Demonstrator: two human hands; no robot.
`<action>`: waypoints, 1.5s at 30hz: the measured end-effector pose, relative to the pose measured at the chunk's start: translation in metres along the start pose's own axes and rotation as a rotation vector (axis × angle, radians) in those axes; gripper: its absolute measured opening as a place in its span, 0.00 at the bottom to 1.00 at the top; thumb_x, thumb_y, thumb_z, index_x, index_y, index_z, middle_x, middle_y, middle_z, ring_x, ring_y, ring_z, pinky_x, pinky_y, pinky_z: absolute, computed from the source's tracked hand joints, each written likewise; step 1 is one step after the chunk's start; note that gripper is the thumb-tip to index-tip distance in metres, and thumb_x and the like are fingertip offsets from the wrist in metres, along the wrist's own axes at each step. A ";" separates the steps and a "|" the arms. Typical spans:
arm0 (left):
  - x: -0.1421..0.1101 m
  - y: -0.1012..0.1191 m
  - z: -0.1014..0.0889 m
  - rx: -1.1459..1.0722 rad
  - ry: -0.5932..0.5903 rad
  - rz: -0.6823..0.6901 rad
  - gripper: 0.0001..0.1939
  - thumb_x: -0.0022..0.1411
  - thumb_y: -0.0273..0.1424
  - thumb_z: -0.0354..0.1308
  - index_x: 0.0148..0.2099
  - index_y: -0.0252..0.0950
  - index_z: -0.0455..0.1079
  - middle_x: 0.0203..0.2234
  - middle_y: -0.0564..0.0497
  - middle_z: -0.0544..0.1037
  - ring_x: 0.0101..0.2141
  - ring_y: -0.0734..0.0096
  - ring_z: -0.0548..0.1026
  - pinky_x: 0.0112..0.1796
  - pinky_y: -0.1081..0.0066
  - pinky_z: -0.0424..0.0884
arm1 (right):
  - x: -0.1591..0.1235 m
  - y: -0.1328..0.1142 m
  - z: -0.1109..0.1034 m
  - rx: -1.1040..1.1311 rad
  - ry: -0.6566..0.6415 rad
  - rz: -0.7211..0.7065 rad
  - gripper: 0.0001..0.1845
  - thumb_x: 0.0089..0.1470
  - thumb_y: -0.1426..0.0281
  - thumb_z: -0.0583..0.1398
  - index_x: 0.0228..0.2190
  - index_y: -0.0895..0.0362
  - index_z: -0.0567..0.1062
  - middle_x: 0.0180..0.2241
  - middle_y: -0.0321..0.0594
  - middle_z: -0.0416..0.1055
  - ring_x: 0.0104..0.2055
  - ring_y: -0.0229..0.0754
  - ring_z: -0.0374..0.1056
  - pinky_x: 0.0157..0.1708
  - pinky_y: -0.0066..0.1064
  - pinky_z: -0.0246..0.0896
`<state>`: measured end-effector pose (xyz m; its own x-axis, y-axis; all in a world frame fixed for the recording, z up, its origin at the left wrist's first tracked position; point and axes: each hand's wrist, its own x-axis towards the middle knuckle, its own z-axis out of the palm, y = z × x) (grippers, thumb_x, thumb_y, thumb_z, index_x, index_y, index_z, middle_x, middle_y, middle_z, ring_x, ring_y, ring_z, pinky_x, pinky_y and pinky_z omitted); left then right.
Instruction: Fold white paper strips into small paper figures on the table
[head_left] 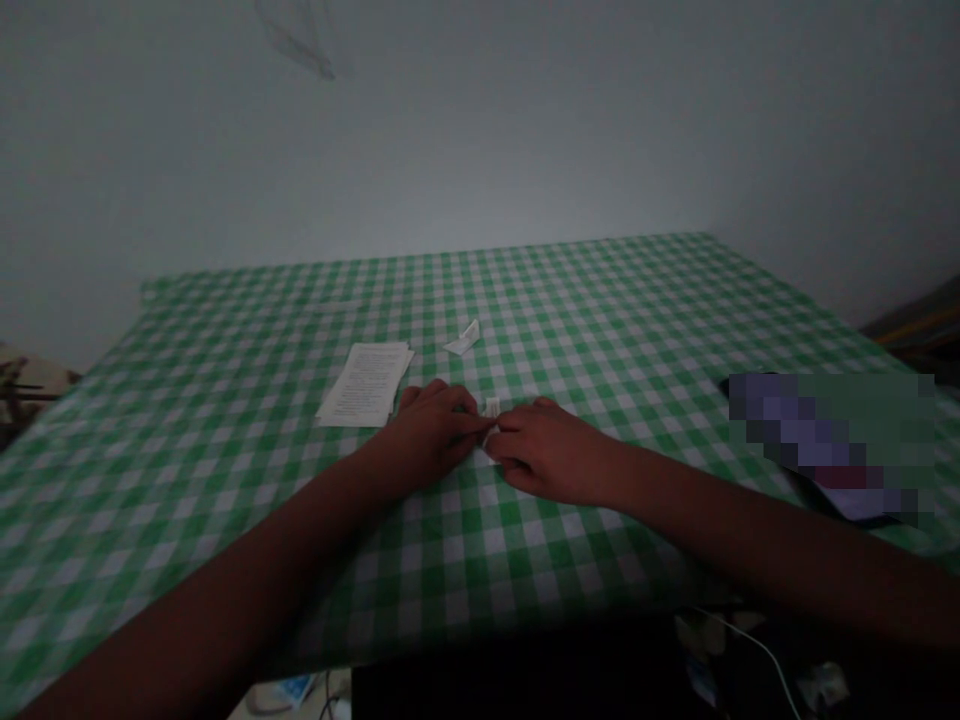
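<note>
Both hands, left [439, 432] and right [551, 450], fingers curled nearly together, are pinching a small paper piece [493, 408] on the desk [525, 545], right of the printed sheets [365, 385]!

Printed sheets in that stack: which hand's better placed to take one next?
Probably the left hand: it lies right beside the stack of printed sheets, while the right hand is farther off, past the small folded paper at their fingertips.
</note>
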<state>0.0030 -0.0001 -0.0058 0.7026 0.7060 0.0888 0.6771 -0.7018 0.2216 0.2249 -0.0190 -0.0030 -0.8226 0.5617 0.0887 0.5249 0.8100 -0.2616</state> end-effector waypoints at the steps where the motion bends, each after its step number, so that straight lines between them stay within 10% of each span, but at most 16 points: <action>1: 0.000 0.000 -0.001 0.000 0.004 0.002 0.12 0.69 0.35 0.53 0.50 0.48 0.76 0.43 0.51 0.75 0.43 0.62 0.67 0.41 0.61 0.56 | -0.001 0.000 0.000 0.005 0.001 -0.004 0.05 0.59 0.73 0.56 0.34 0.57 0.73 0.39 0.42 0.73 0.40 0.44 0.68 0.38 0.37 0.53; 45: -0.001 0.010 -0.010 0.002 0.041 0.088 0.12 0.64 0.37 0.59 0.49 0.42 0.73 0.49 0.49 0.76 0.51 0.56 0.69 0.49 0.54 0.56 | 0.000 0.005 0.003 0.079 0.160 0.023 0.10 0.63 0.70 0.56 0.35 0.60 0.76 0.35 0.43 0.72 0.37 0.42 0.66 0.40 0.35 0.61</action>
<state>0.0069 -0.0075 0.0058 0.7497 0.6451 0.1473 0.6137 -0.7612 0.2097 0.2267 -0.0156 -0.0075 -0.7621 0.6045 0.2317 0.5192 0.7845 -0.3391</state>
